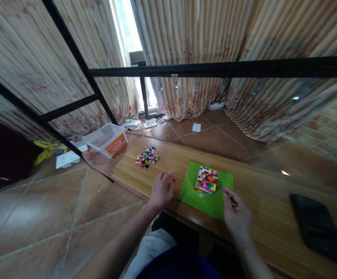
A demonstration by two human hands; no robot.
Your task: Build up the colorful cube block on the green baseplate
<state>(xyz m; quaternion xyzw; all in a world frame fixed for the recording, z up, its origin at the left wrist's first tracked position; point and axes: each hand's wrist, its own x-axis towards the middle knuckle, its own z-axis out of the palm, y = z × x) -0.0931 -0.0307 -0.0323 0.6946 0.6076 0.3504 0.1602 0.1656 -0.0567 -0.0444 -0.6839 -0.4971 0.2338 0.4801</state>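
Note:
A small purple toy brick (173, 180) shows at the fingertips of my left hand (162, 190), which is closed on it above the table's near edge. Right of that lies a green studded baseplate (191, 197). On it sits a square block of multicoloured bricks (206, 179), its top a mix of many colours. My right hand (238, 213) is at the baseplate's right edge, fingers curled in, apart from the block. Something small and dark shows inside those fingers, too blurred to name. A heap of loose bricks (147, 155) lies at the table's left.
The wooden table (261, 193) carries a black phone-like slab (319, 228) at the right. A clear plastic box (106, 140) with an orange label stands past the left end. Black metal bars (215, 70) cross in front of the curtains. Papers (196, 127) lie on the tiled floor.

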